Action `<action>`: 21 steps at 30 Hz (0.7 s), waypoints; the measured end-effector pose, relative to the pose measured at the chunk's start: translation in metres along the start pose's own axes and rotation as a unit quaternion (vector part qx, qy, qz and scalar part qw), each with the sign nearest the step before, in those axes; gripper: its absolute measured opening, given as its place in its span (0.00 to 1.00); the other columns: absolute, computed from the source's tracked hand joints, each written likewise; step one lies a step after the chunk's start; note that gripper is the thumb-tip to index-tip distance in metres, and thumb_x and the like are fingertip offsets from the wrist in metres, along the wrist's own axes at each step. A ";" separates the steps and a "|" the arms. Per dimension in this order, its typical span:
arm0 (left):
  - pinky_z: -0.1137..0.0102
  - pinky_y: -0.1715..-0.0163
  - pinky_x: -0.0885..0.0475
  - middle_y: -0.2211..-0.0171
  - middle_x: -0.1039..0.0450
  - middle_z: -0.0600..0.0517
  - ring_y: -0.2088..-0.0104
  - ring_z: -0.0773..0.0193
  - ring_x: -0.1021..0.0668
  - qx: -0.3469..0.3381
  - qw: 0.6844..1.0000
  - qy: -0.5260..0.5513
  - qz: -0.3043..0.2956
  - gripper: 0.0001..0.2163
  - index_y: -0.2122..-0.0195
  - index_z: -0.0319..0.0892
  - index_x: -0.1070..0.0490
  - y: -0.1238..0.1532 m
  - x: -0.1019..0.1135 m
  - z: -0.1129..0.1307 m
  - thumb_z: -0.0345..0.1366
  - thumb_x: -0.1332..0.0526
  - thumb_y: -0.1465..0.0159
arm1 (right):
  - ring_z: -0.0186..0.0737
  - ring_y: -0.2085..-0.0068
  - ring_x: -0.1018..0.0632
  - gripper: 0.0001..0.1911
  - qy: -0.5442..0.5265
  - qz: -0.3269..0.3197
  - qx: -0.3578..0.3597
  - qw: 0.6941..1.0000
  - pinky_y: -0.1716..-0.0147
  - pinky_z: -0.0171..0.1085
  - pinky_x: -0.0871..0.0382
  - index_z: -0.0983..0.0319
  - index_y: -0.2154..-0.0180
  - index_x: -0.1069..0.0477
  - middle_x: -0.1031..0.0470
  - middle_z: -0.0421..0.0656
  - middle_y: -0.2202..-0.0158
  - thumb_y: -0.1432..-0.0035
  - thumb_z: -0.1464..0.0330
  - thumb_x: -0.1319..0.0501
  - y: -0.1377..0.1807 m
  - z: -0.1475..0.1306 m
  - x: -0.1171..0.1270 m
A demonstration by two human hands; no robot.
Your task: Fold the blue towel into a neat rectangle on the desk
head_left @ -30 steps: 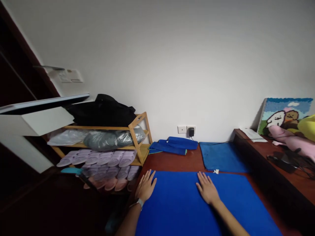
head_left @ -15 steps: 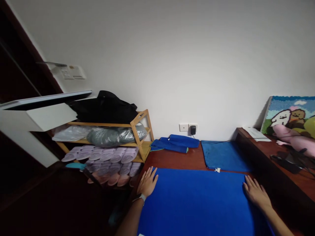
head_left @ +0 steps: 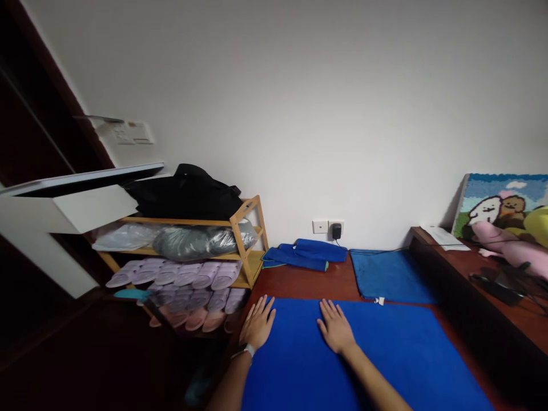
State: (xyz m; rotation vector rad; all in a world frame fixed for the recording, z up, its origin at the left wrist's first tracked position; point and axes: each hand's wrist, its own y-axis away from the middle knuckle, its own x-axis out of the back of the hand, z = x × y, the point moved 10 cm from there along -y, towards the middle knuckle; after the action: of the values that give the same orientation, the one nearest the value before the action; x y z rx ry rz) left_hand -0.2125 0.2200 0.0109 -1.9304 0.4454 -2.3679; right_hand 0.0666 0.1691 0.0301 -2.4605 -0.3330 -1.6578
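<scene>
A bright blue cloth (head_left: 295, 365) lies spread flat on the reddish-brown wooden surface (head_left: 308, 283). On its far left corner rests my left hand (head_left: 257, 324), palm down with fingers stretched out and a watch on the wrist. My right hand (head_left: 336, 328) lies flat near the middle of the cloth's far edge, its fingers extended. Neither hand grips anything. Beyond the far edge sit a crumpled darker blue cloth (head_left: 306, 255) and, to its right, a flat folded blue cloth (head_left: 391, 275) with a small white tag.
To the left stands a wooden rack (head_left: 245, 245) with slippers (head_left: 175, 273), bagged items and a black bag (head_left: 188, 194). A plug (head_left: 336, 230) sits in the wall socket. On the raised ledge at right are a pink plush toy (head_left: 509, 245), a picture (head_left: 488, 205) and cables.
My right hand has moved left, from the cloth's far right corner to the middle of its far edge. My left hand stays at the far left corner.
</scene>
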 end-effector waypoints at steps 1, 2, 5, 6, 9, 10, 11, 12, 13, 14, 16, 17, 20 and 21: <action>0.53 0.31 0.44 0.28 0.43 0.48 0.29 0.55 0.40 0.001 1.000 0.001 0.000 0.25 0.30 0.49 0.40 0.000 0.000 0.000 0.48 0.55 0.26 | 0.43 0.26 0.51 0.36 0.007 0.007 -0.021 1.000 0.28 0.49 0.60 0.61 0.28 0.50 0.51 0.42 0.26 0.29 0.52 0.61 0.008 0.023 0.003; 0.54 0.31 0.45 0.28 0.43 0.48 0.29 0.55 0.40 0.002 1.000 0.001 -0.001 0.25 0.30 0.49 0.40 -0.001 -0.001 0.000 0.48 0.54 0.26 | 0.43 0.26 0.51 0.35 0.016 0.017 -0.045 0.999 0.28 0.49 0.60 0.61 0.28 0.50 0.50 0.42 0.26 0.29 0.52 0.61 0.019 0.051 0.008; 0.55 0.30 0.46 0.28 0.43 0.47 0.29 0.56 0.40 0.007 1.000 -0.008 -0.004 0.25 0.31 0.47 0.39 -0.002 -0.001 0.000 0.47 0.54 0.26 | 0.44 0.26 0.49 0.36 0.055 0.046 -0.124 0.990 0.28 0.50 0.58 0.61 0.28 0.49 0.48 0.42 0.27 0.31 0.52 0.62 0.062 0.153 0.025; 0.55 0.30 0.46 0.28 0.43 0.47 0.29 0.56 0.41 0.007 1.000 -0.011 -0.005 0.25 0.31 0.47 0.39 -0.002 -0.001 0.000 0.47 0.54 0.26 | 0.44 0.27 0.49 0.37 0.069 0.057 -0.150 0.985 0.28 0.51 0.57 0.61 0.28 0.48 0.47 0.42 0.27 0.31 0.51 0.62 0.078 0.189 0.031; 0.55 0.31 0.46 0.28 0.43 0.47 0.29 0.57 0.41 0.004 1.000 -0.014 -0.010 0.25 0.30 0.47 0.40 -0.002 0.000 0.002 0.46 0.54 0.26 | 0.50 0.27 0.48 0.40 0.094 0.088 -0.231 0.964 0.29 0.55 0.54 0.61 0.29 0.47 0.46 0.42 0.27 0.35 0.49 0.61 0.122 0.288 0.053; 0.55 0.30 0.46 0.28 0.43 0.47 0.29 0.57 0.41 0.003 1.000 -0.015 -0.011 0.25 0.30 0.47 0.40 -0.003 0.001 0.002 0.46 0.54 0.26 | 0.52 0.27 0.47 0.41 0.093 0.102 -0.251 0.958 0.30 0.55 0.53 0.62 0.29 0.46 0.45 0.44 0.27 0.36 0.49 0.61 0.133 0.315 0.060; 0.55 0.30 0.46 0.28 0.43 0.47 0.29 0.57 0.41 0.003 1.000 -0.015 -0.012 0.25 0.30 0.47 0.40 -0.003 0.001 0.002 0.46 0.55 0.26 | 0.53 0.27 0.46 0.41 0.088 0.114 -0.268 0.953 0.30 0.55 0.51 0.63 0.29 0.45 0.44 0.45 0.28 0.36 0.49 0.61 0.143 0.338 0.067; 0.55 0.30 0.46 0.28 0.43 0.47 0.29 0.57 0.41 0.002 1.000 -0.015 -0.013 0.25 0.30 0.47 0.40 -0.003 0.001 0.002 0.46 0.55 0.25 | 0.54 0.28 0.45 0.41 0.081 0.124 -0.275 0.950 0.31 0.55 0.49 0.62 0.30 0.42 0.43 0.46 0.28 0.37 0.49 0.61 0.149 0.355 0.072; 0.55 0.30 0.46 0.28 0.43 0.47 0.29 0.57 0.41 0.002 1.000 -0.015 -0.013 0.25 0.30 0.47 0.40 -0.003 0.001 0.002 0.46 0.55 0.25 | 0.54 0.28 0.43 0.41 0.074 0.134 -0.276 0.949 0.32 0.54 0.47 0.61 0.31 0.40 0.41 0.47 0.29 0.38 0.49 0.61 0.153 0.367 0.076; 0.55 0.31 0.46 0.28 0.43 0.47 0.29 0.57 0.41 0.001 1.000 -0.014 -0.011 0.25 0.30 0.47 0.40 -0.003 0.001 0.001 0.46 0.55 0.25 | 0.55 0.29 0.42 0.40 0.066 0.142 -0.271 0.950 0.32 0.54 0.45 0.59 0.33 0.36 0.39 0.47 0.30 0.38 0.49 0.60 0.156 0.375 0.080; 0.55 0.31 0.45 0.28 0.43 0.47 0.29 0.56 0.40 0.000 1.000 -0.013 -0.008 0.24 0.30 0.48 0.40 -0.003 0.001 0.001 0.45 0.54 0.25 | 0.56 0.30 0.40 0.37 0.059 0.157 -0.258 0.951 0.34 0.55 0.43 0.54 0.36 0.31 0.35 0.46 0.32 0.39 0.49 0.59 0.157 0.380 0.083; 0.55 0.31 0.45 0.28 0.43 0.47 0.29 0.57 0.40 0.000 1.000 -0.013 -0.006 0.24 0.31 0.48 0.39 -0.003 0.001 0.001 0.45 0.54 0.25 | 0.57 0.30 0.39 0.36 0.059 0.161 -0.255 0.952 0.34 0.56 0.43 0.52 0.37 0.30 0.34 0.45 0.33 0.39 0.50 0.58 0.157 0.380 0.084; 0.55 0.31 0.45 0.28 0.43 0.47 0.29 0.58 0.40 0.001 1.000 -0.018 -0.005 0.24 0.31 0.48 0.40 -0.002 0.001 0.001 0.45 0.54 0.25 | 0.59 0.30 0.40 0.36 0.079 0.138 -0.273 0.949 0.33 0.58 0.46 0.56 0.36 0.31 0.35 0.46 0.32 0.40 0.53 0.57 0.157 0.376 0.084; 0.55 0.31 0.45 0.28 0.43 0.48 0.29 0.58 0.40 0.001 1.000 -0.019 -0.007 0.24 0.30 0.48 0.40 -0.002 0.000 0.002 0.45 0.55 0.25 | 0.59 0.30 0.40 0.37 0.087 0.127 -0.281 0.947 0.33 0.58 0.47 0.59 0.35 0.32 0.36 0.48 0.32 0.40 0.54 0.57 0.156 0.372 0.085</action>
State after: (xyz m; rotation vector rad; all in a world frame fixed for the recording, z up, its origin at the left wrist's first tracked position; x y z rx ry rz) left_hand -0.2108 0.2213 0.0121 -1.9818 0.4279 -2.3341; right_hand 0.4713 0.1200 -0.0312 -2.5322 0.5332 -2.0391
